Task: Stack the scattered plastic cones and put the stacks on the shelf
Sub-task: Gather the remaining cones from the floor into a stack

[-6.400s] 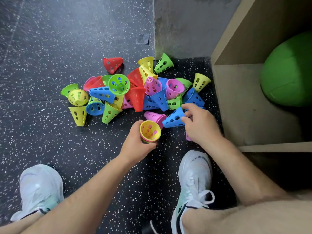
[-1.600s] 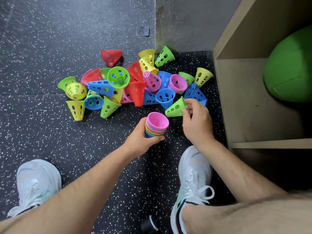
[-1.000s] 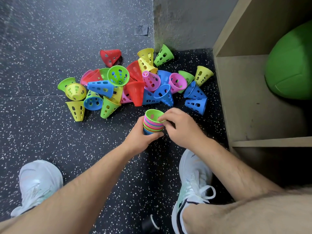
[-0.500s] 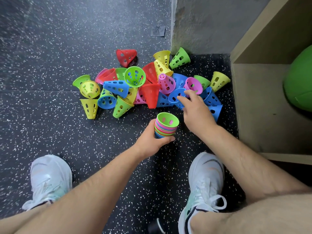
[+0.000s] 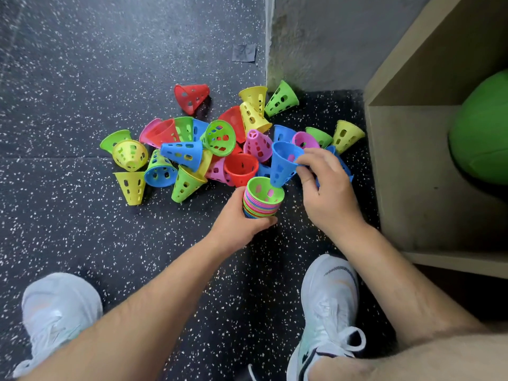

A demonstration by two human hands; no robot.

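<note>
My left hand (image 5: 238, 221) grips a stack of nested cones (image 5: 261, 206), wide ends up, with a green cone on top. My right hand (image 5: 327, 188) pinches the rim of a blue cone (image 5: 283, 165) and holds it tilted, its narrow end just over the stack's open mouth. Beyond the hands, several loose cones in red, yellow, green, blue and pink lie in a pile (image 5: 220, 144) on the speckled floor. The wooden shelf (image 5: 406, 174) stands at the right, its low compartment open toward me.
A large green ball (image 5: 483, 136) sits inside the shelf compartment at the right. A grey wall corner (image 5: 316, 42) rises behind the pile. My two white shoes (image 5: 327, 312) are planted on the black speckled floor (image 5: 82, 64) below the hands.
My right hand has picked a blue cone out of the pile and brought it back over the stack. The left hand still holds the stack in the same spot.
</note>
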